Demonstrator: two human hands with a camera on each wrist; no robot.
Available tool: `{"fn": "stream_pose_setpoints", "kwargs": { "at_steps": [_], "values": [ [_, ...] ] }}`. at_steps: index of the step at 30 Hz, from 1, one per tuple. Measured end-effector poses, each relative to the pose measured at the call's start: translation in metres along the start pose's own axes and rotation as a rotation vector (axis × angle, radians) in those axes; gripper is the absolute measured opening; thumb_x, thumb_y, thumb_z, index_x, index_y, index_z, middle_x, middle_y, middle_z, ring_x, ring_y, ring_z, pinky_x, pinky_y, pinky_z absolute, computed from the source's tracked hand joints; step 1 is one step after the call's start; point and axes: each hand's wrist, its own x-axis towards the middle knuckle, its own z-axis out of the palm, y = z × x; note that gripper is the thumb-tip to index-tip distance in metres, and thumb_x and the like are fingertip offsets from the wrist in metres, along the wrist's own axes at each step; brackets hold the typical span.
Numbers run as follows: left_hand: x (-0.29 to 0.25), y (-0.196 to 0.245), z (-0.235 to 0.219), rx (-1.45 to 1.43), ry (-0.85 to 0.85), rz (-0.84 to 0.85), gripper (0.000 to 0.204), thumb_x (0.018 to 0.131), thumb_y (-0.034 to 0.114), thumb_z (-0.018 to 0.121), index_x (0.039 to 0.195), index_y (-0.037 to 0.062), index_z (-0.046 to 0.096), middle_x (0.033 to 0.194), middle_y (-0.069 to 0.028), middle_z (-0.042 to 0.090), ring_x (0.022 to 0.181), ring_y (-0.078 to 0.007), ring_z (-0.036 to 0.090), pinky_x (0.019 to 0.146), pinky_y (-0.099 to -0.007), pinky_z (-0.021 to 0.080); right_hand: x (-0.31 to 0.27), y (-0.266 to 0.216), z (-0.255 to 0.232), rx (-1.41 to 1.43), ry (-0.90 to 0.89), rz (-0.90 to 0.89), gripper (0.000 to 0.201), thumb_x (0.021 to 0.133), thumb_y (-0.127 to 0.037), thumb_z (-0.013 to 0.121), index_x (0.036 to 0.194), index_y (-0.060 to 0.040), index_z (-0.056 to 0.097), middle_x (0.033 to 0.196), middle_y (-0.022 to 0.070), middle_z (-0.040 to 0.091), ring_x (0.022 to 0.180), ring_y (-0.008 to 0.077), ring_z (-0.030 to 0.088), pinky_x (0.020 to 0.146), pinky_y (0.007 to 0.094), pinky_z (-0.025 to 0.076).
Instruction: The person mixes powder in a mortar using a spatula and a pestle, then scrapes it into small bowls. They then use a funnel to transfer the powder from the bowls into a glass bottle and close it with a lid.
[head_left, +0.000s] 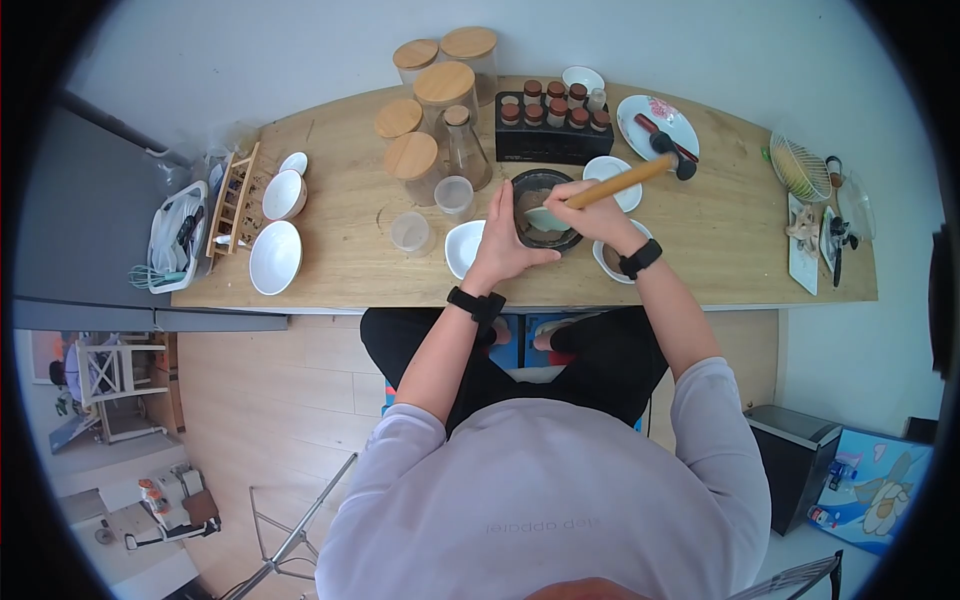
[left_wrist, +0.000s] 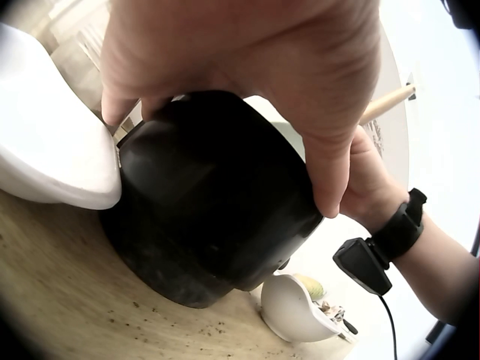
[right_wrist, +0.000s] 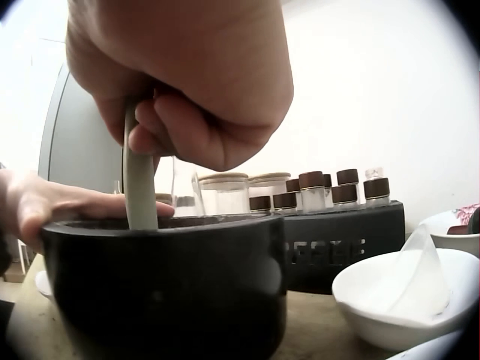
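Wooden table (head_left: 345, 245) first: its front edge runs just in front of the bowls. Black rack (head_left: 555, 148) sits just behind the black bowl (right_wrist: 165, 289), which is set back from that edge. White dish (head_left: 462, 252) left, white bowl (head_left: 601, 262) right, so side room's tight. Left hand (head_left: 506, 246) grips the black bowl's wall; right hand (head_left: 602, 214) clutches the spatula (head_left: 622, 183), head inside the rim.

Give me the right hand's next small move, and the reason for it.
I'd have the right hand draw the spatula gently along the inner wall of the black bowl. The pale head already dips below the rim, brownish contents show inside, and the left hand grips the bowl, which should steady it.
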Motion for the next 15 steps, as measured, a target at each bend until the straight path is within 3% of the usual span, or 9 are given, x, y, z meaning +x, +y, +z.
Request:
{"fn": "stream_pose_setpoints", "kwargs": {
  "at_steps": [7, 10, 15],
  "values": [
    [0.000, 0.002, 0.000, 0.015, -0.019, -0.014, 0.138, 0.055, 0.034, 0.095, 0.153, -0.0086, 0.009, 0.156, -0.0289, 0.018, 0.147, -0.0391, 0.024, 0.121, -0.0409, 0.026, 0.004, 0.001, -0.006, -0.054, 0.267, -0.018, 0.020, 0.088, -0.019, 0.062, 0.080, -0.0012, 0.064, 0.066, 0.0116, 0.061, 0.061, 0.0257, 0.058, 0.059, 0.0363, 0.044],
    [0.000, 0.003, -0.002, 0.007, -0.024, -0.021, 0.138, 0.054, 0.034, 0.095, 0.153, -0.0086, 0.009, 0.156, -0.0288, 0.018, 0.147, -0.0392, 0.025, 0.120, -0.0410, 0.026, -0.001, 0.004, 0.011, -0.062, 0.236, -0.099, 0.021, 0.088, -0.019, 0.063, 0.078, -0.0007, 0.064, 0.066, 0.0122, 0.061, 0.062, 0.0268, 0.059, 0.060, 0.0373, 0.045],
    [-0.001, 0.003, 0.000, 0.020, 0.027, 0.001, 0.137, 0.050, 0.035, 0.096, 0.151, -0.0112, 0.015, 0.154, -0.0306, 0.024, 0.144, -0.0411, 0.029, 0.119, -0.0413, 0.030, -0.007, -0.018, -0.005, 0.006, 0.119, 0.002, 0.020, 0.088, -0.019, 0.063, 0.078, -0.0011, 0.064, 0.068, 0.0127, 0.062, 0.063, 0.0277, 0.060, 0.060, 0.0377, 0.045]
  ]
}}
